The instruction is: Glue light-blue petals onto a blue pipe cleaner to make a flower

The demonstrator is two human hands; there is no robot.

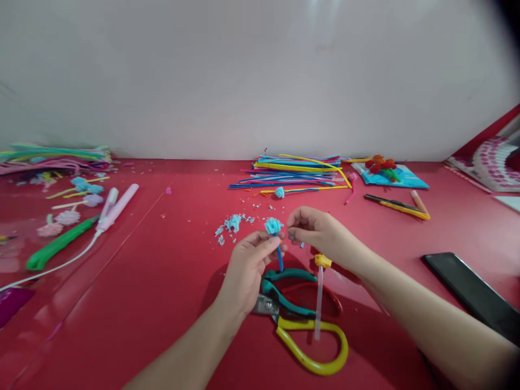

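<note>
The left hand (247, 268) is pinching a blue stem topped by a fluffy blue pompom (273, 225) just above the green-handled pliers (284, 295) on the red counter (162, 281). The right hand (317, 233), fingers clenched on a tiny blue scrap, is hovering beside the pompom, with yellow-handled scissors (317, 346) lying just past the pliers.

bright even light, glare on glossy red table (134, 303), soft shadows, perhaps slightly blurred, dark vignette at right corners
</note>
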